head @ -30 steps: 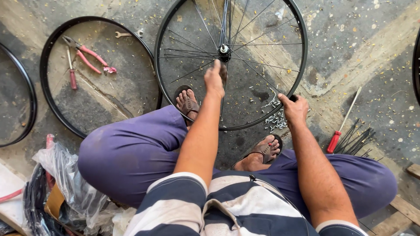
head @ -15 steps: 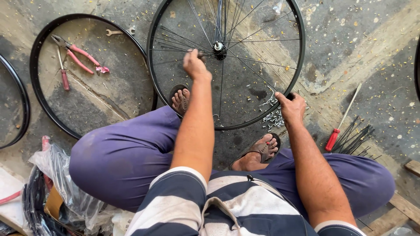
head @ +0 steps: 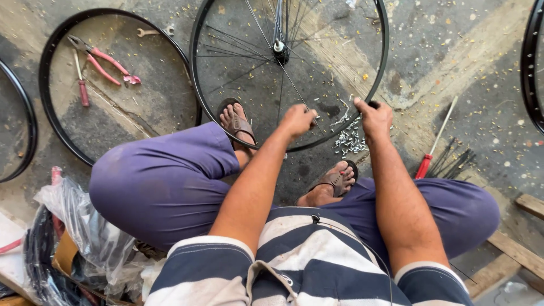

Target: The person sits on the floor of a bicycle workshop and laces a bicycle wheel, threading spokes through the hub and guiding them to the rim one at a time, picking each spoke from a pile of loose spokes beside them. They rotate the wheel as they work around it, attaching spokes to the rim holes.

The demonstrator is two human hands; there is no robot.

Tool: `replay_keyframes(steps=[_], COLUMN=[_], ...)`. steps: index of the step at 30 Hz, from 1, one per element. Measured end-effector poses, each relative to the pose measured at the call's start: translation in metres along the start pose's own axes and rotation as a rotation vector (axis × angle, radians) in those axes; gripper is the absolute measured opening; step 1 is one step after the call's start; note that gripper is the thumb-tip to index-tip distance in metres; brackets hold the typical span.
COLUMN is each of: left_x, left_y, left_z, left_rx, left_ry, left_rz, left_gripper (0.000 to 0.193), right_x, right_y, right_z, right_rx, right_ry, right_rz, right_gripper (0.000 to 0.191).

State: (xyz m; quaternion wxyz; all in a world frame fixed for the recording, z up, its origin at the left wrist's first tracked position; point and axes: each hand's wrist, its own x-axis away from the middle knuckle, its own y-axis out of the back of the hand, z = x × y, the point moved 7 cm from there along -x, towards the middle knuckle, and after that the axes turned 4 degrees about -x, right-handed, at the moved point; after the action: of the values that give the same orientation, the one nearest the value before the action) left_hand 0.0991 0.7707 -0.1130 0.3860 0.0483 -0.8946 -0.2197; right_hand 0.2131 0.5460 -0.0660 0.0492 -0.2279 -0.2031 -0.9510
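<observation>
A black bicycle wheel rim (head: 195, 73) lies flat on the concrete in front of me, thin spokes running to its hub (head: 279, 50). My left hand (head: 297, 120) sits inside the near edge of the rim, fingers pinched on a spoke (head: 289, 85). My right hand (head: 374, 116) grips the rim at its near right side. Just below both hands lies a heap of small silver spoke nipples (head: 350, 141). My sandalled feet (head: 235, 122) rest under the wheel's near edge.
A second bare rim (head: 51, 68) lies to the left, with pink-handled pliers (head: 105, 59), a small red screwdriver (head: 82, 90) and a wrench (head: 148, 32) inside it. A red-handled screwdriver (head: 428, 156) and loose black spokes (head: 456, 158) lie at right. Plastic bags (head: 85, 226) lower left, wooden planks (head: 527, 255) lower right.
My left hand has drawn back from near the hub to the near edge of the rim and closed on a spoke. My right hand has stayed on the rim.
</observation>
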Motion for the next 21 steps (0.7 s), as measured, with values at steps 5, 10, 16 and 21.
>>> replay_keyframes(steps=[5, 10, 16, 21], left_x=[0.014, 0.0, -0.021, -0.04], left_y=[-0.058, -0.075, -0.091, -0.102], left_z=[0.0, -0.033, -0.05, -0.059], left_rx=[0.678, 0.891, 0.981, 0.978], left_ry=[0.081, 0.049, 0.008, 0.006], left_rz=[0.455, 0.525, 0.473, 0.353], left_gripper=[0.02, 0.021, 0.021, 0.02], right_x=[-0.013, -0.02, -0.017, -0.003], right_y=[0.001, -0.003, 0.007, 0.033], right_z=[0.002, 0.013, 0.015, 0.004], right_rx=[-0.386, -0.62, -0.916, -0.84], right_ry=[-0.128, -0.183, -0.27, -0.272], right_rz=[0.044, 0.061, 0.022, -0.051], right_gripper=[0.023, 0.025, 0.023, 0.019])
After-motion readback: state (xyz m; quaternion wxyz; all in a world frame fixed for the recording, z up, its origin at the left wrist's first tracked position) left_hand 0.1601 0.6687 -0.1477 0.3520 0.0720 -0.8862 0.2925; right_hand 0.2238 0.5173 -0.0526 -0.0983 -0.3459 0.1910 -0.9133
